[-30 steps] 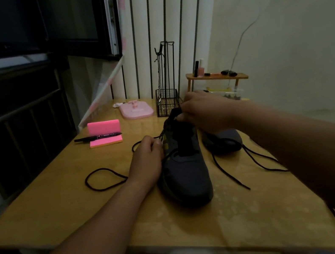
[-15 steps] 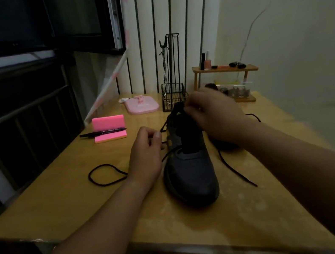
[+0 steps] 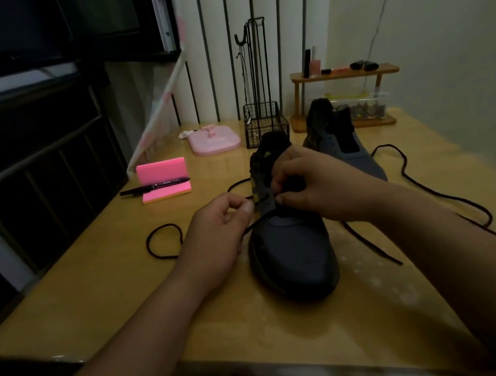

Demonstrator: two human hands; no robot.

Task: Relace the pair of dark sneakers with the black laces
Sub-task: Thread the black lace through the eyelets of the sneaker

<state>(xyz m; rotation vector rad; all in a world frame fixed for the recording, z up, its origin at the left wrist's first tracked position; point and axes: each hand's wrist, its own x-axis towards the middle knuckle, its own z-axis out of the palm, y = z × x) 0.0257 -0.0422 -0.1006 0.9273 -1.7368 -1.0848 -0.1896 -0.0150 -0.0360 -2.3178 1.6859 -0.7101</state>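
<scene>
Left hand (image 3: 218,226) and right hand (image 3: 312,184) curled, apparently pinching

No legible text anywhere in your view. Small yellowish mark on the tongue of the dark low fabric sneaker (image 3: 292,256), just beyond your right hand (image 3: 313,189): too dim to read. Pale print on the black marker pen (image 3: 155,186), left of and beyond your left hand (image 3: 217,226): blurred, unreadable.

Both forearms (image 3: 140,336) were bare along all their visible length, and the left hand (image 3: 217,226) and right hand (image 3: 310,190) were bare too.
</scene>
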